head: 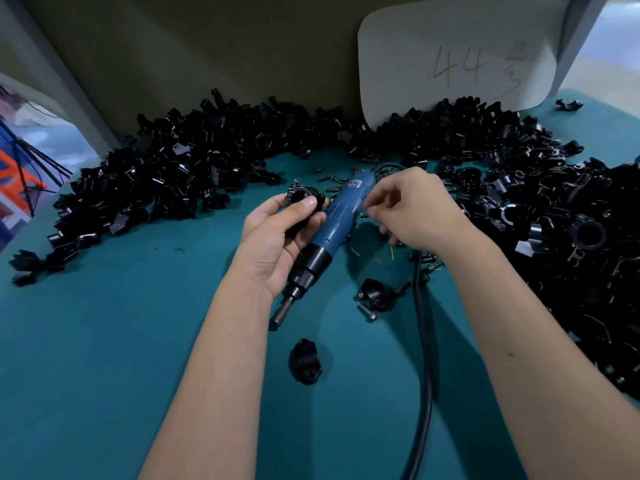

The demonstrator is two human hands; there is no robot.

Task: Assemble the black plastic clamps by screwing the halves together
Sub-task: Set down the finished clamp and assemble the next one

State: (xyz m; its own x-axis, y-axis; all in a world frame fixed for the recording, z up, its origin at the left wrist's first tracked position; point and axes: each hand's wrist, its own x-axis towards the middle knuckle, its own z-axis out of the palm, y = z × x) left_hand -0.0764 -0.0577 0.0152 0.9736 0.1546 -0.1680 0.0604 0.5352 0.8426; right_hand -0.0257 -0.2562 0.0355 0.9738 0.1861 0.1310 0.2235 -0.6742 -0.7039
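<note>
Teal table (104, 358): clamp (304, 199) (left-held)

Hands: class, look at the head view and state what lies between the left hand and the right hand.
In the head view, the blue electric screwdriver lies between the left hand, which holds a black clamp, and the right hand.

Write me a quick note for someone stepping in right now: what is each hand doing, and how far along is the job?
Left hand: grips a black clamp.
Right hand: fingers curled above the blue electric screwdriver, apparently pinching something small; I cannot tell what.
The screwdriver lies on the teal table.
Loose screws lie beyond it.
Done: some joined clamps in the right pile.
Left: large piles of loose halves.
</note>
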